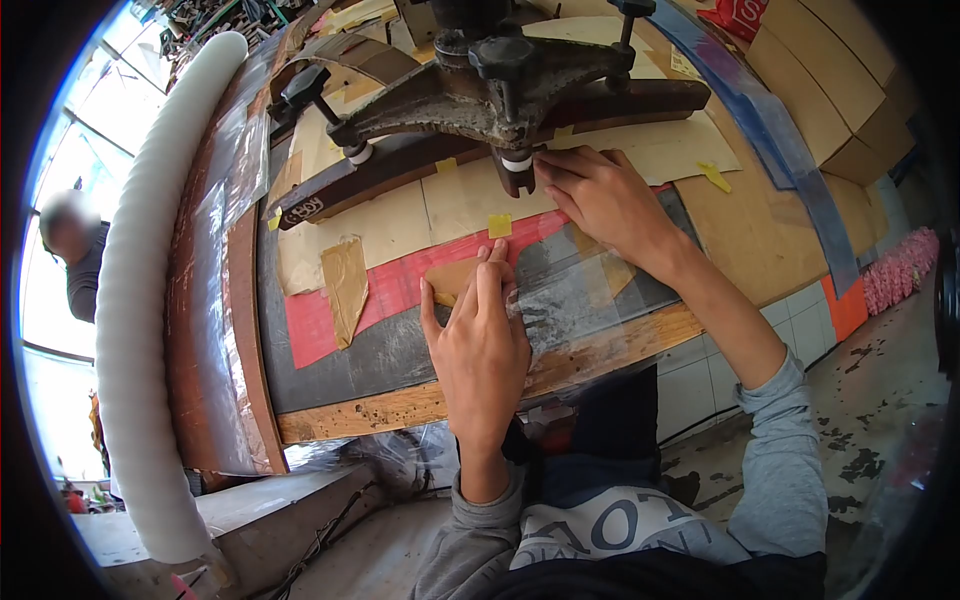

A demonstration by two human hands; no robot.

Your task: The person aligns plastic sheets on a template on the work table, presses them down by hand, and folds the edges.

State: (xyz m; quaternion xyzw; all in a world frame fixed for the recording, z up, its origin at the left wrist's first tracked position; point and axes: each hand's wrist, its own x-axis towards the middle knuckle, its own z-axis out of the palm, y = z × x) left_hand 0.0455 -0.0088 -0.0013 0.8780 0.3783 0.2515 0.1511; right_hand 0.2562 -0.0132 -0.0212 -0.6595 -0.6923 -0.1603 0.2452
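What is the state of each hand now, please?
Left hand: open, fingers at the pink strip.
Right hand: fingers bent beside the metal frame; grip cannot be told.

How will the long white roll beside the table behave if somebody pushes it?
The white roll would probably roll or turn, since its body is round. It may be light for its size: the ridged surface looks like foam, though the core is not visible. Its soft-looking outside would likely dent.

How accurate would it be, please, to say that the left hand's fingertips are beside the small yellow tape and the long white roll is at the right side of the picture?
The roll's side is wrong: the head view shows the long white roll at the left. The left hand is beside the small yellow tape.
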